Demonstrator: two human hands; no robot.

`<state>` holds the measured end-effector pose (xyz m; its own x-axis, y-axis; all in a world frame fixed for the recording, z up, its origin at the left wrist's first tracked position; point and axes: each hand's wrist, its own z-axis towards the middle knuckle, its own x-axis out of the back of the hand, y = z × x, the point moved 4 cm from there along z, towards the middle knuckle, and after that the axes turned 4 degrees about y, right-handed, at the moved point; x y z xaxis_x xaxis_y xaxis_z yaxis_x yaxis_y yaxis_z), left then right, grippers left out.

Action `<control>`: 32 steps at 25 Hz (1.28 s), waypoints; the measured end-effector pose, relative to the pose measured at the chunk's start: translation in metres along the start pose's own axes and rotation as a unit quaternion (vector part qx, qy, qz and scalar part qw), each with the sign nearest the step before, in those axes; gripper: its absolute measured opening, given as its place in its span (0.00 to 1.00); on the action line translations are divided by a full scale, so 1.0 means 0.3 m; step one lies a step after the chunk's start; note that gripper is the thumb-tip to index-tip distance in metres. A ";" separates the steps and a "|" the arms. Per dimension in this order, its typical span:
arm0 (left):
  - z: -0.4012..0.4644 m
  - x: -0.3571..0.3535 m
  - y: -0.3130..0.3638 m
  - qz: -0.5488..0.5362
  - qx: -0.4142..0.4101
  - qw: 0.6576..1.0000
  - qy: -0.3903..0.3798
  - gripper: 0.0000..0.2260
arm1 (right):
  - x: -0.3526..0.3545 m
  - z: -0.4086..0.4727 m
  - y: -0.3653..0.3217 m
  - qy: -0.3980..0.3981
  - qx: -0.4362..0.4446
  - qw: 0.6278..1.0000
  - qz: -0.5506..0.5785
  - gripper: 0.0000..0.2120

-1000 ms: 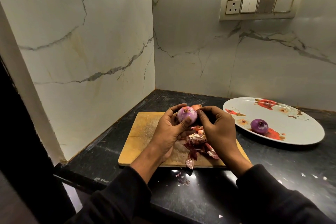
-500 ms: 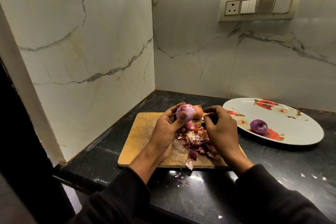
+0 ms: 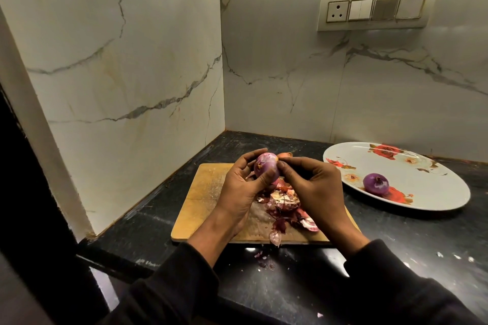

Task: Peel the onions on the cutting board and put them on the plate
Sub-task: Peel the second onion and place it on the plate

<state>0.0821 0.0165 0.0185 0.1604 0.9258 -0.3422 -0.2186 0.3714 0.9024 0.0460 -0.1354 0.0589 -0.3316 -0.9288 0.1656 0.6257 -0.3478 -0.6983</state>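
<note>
Nearest us, skins [image 3: 286, 208] lay heaped on the board [image 3: 206, 198], and just above them our left hand [image 3: 241, 187] cupped the onion [image 3: 266, 168], fingers curled round it, while our right hand [image 3: 314, 187] pinched at its top with thumb and forefinger pressed together. We judged it light, firm and slick where bared — best held round the middle, the papery skin taken at the tip. Farther right, one peeled onion [image 3: 375, 183] sat on the plate [image 3: 435, 192].
</note>
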 end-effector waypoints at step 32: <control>-0.009 -0.018 0.011 -0.014 0.014 1.000 -0.017 0.25 | 0.023 0.009 0.080 0.073 -0.091 0.990 -0.085 0.02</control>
<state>0.0779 0.0130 0.0226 0.1987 0.9118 -0.3594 -0.1865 0.3952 0.8994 0.0605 -0.1504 0.0453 -0.5279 -0.8259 0.1983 0.4188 -0.4562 -0.7851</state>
